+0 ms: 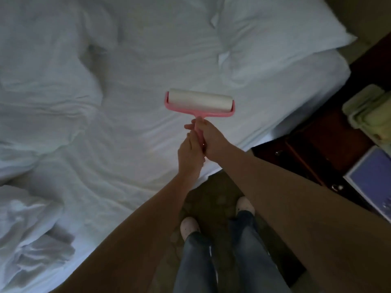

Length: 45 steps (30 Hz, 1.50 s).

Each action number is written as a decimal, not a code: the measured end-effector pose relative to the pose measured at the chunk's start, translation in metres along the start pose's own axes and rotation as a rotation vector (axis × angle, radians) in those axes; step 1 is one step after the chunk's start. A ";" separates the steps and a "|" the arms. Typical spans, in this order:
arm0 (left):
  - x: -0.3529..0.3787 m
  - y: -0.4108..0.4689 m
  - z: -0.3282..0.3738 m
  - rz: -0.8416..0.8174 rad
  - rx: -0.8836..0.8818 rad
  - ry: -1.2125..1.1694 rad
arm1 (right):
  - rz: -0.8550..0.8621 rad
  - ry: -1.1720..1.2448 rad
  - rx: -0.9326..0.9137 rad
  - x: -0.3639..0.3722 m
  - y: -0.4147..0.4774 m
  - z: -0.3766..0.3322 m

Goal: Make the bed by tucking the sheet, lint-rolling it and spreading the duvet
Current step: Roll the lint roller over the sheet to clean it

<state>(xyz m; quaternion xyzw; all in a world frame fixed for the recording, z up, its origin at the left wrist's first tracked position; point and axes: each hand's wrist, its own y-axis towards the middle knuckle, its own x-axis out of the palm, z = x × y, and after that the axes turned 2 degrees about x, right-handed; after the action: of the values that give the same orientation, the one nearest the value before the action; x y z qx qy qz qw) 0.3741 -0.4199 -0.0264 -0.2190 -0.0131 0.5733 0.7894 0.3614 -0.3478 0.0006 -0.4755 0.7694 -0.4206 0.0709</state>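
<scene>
Both hands grip the pink handle of the lint roller point(198, 104) — right hand point(211, 138) curled round the upper part, left hand point(189, 154) curled round the end just below, the two touching. Its white roll sits over the sheet point(148, 132) near the bed's edge; contact cannot be confirmed. Duvet point(42, 102) bunched to the left.

We see a lint roller point(198, 101) with a pink frame and a plain white roll. The sheet point(148, 134), duvet point(42, 92) and pillow point(275, 34) are all white and unpatterned. The jeans point(198, 263) are blue. The shoes point(189, 226) are white, with what may be small dark specks. The carpet point(213, 187) is mottled olive-brown, and the nightstand point(330, 144) is dark reddish brown.
</scene>
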 end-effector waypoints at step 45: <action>0.525 0.065 -0.019 -0.883 0.107 0.956 | 0.807 -0.096 0.211 -0.534 0.084 -0.052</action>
<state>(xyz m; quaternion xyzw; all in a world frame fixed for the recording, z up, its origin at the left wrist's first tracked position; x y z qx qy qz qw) 0.5003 0.0685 -0.1880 -0.3842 0.2793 0.0342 0.8793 0.5655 0.1210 -0.1815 -0.1452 0.8426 -0.4128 0.3140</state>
